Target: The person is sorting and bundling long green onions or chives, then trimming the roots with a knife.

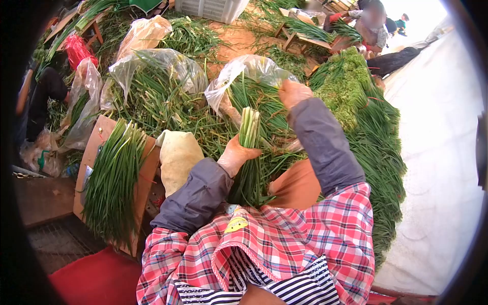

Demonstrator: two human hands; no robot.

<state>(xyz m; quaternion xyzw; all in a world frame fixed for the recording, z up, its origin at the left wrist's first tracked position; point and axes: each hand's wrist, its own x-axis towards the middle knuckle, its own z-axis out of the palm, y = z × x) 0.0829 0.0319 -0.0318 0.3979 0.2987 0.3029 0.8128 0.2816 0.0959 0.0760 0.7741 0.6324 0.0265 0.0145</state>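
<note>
While the left hand grips: the left hand [236, 155] is closed round a bunch of green stalks [249, 127], held upright over the lap, pale cut ends on top and roughly level, leaves hanging toward the knee.
Right hand: the right hand [294, 93] is stretched out to the loose pile [162, 101], at the edge of a clear plastic bag [249, 68]. Only its back shows, so whether the fingers are curled on stalks or spread cannot be told.
Bunch position: between the two forearms, just in front of the checked shirt, apart from the pile.
Grip, as a judgement: holding near the cut ends looks sound, since it lets them be lined up; too hard a squeeze would likely bruise the stalks.
Adding stalks, as a judgement: any lifted from the pile are best laid with ends flush to those in the fist, tangled leaves shaken loose first.
Nearby: a laid-out bundle [109, 178] rests on a board [94, 147] at the left; a stacked heap [376, 142] runs along the right; another person [373, 20] sits far off.
</note>
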